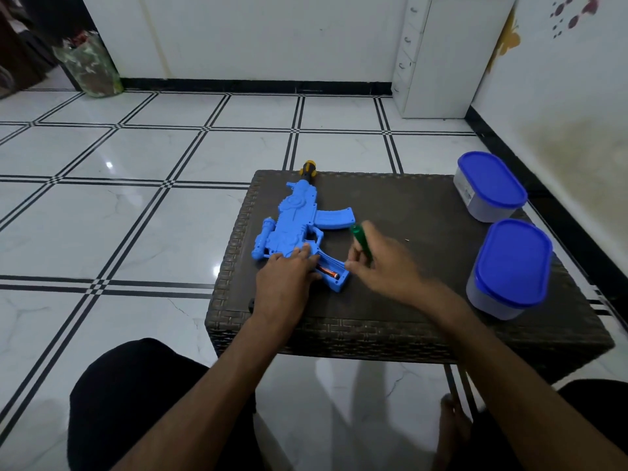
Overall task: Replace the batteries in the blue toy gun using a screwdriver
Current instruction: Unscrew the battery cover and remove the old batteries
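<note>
the blue toy gun (299, 226) lies flat on the dark woven table (401, 266), muzzle pointing away from the person, its yellow and black tip (308, 168) at the table's far edge. the grip end lies nearest the person, with its battery compartment (331, 274) uncovered. one battery (328, 274) with an orange band is visible inside, just beside the left fingertips.

the left hand (283, 283) rests palm down on the rear of the gun, fingers straight and laid over the body just ahead of the grip; it presses rather than grasps.

the right hand (384, 263) is just right of the grip, fingers curled round a green-handled screwdriver (361, 240). the handle projects up and away from the hand; the tip is hidden behind the fingers. whether the hand touches the gun cannot be determined.

further right of the right hand, two clear containers with blue lids stand on the table: one (489, 186) at the far corner, one (509, 270) nearer the person. they are well apart from the gun.
</note>
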{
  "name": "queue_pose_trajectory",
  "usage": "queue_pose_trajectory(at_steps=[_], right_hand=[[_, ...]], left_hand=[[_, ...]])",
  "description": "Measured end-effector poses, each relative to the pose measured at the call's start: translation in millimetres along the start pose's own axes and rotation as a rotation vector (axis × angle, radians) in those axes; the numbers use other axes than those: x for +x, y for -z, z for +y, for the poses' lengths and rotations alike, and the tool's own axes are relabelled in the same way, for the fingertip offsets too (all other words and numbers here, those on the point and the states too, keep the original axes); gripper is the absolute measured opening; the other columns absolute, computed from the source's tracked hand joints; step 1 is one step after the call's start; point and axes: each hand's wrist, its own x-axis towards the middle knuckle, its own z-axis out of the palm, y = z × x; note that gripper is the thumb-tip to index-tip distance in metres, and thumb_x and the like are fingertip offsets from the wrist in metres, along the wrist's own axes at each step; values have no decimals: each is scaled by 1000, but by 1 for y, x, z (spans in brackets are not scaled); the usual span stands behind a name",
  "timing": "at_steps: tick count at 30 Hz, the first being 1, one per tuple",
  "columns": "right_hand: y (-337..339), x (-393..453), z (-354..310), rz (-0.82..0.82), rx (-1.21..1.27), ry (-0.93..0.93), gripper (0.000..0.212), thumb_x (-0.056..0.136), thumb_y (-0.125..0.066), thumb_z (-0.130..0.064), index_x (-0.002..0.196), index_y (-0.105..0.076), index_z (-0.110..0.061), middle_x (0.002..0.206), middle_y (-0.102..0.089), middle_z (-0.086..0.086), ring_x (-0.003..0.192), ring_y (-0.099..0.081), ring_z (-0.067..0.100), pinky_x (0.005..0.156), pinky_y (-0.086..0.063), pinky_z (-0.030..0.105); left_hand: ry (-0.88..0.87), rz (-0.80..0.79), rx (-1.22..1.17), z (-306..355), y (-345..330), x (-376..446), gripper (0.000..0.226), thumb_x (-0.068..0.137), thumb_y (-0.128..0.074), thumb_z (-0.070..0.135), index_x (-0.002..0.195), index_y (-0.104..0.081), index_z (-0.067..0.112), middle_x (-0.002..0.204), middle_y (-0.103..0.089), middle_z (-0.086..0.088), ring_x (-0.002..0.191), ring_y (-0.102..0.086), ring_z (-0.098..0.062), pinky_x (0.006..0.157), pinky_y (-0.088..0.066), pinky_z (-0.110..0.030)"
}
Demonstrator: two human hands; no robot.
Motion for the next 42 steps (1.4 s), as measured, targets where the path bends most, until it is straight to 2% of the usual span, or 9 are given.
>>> queue_pose_trajectory(at_steps=[6,10,16,19,22,24,27,31,42], right_hand=[[-7,28,1,-207,-114,110,36,77,-79,-12,87,-44,-13,92,-64,-15,72,-54,-8,65,-39,24],[-6,35,1,-246,-127,135,36,78,-78,-12,85,-43,-15,95,-68,-12,79,-59,3,70,-50,37],[-14,30,3,-45,35,148,39,90,-65,-14,72,-33,-27,89,-73,-7,88,-70,7,74,-55,42],[-24,27,-3,-28,-25,147,34,94,-59,-25,72,-33,-31,79,-67,-4,74,-65,15,64,-51,46],[-28,23,-13,-28,-74,165,33,87,-67,-33,75,-37,-30,66,-55,-9,60,-54,6,54,-41,31],[-29,24,-14,-28,-79,128,36,83,-73,-30,76,-38,-26,65,-52,-11,59,-51,5,54,-35,29],[-25,25,-7,76,-13,32,30,84,-71,-21,75,-43,-23,73,-65,-7,67,-62,4,59,-49,34],[0,21,13,372,62,-136,20,81,-69,-6,75,-53,-16,77,-67,-7,64,-60,-5,55,-42,11],[14,38,58,515,9,-499,13,89,-63,-5,88,-52,-11,86,-65,4,78,-63,18,57,-45,26]], left_hand=[[-18,100,-126,-5,2,-3,34,90,-59,38,124,-59,35,117,-67,10,104,-61,-19,78,-51,-36],[5,118,-198,-8,5,-3,35,88,-63,38,122,-63,33,109,-71,6,105,-62,-18,79,-49,-35],[9,135,-187,-8,4,-3,26,87,-62,41,111,-64,32,101,-71,7,99,-63,-17,72,-47,-33],[13,131,-187,-7,5,-3,24,88,-61,40,110,-64,31,101,-71,6,98,-63,-18,74,-50,-36],[9,130,-132,-6,6,-3,25,92,-54,37,115,-62,33,103,-71,5,98,-63,-18,71,-45,-32],[11,136,-140,-5,7,-3,26,93,-55,38,117,-62,32,104,-71,5,99,-63,-18,72,-45,-32],[14,141,-171,-7,5,-3,30,89,-60,43,118,-62,33,106,-71,7,103,-62,-17,77,-50,-35],[30,127,-185,-8,1,-2,44,90,-60,44,133,-55,36,121,-68,10,115,-59,-15,87,-49,-34],[20,131,-169,-8,1,-1,45,91,-59,44,135,-53,36,123,-66,10,116,-58,-14,88,-48,-33]])
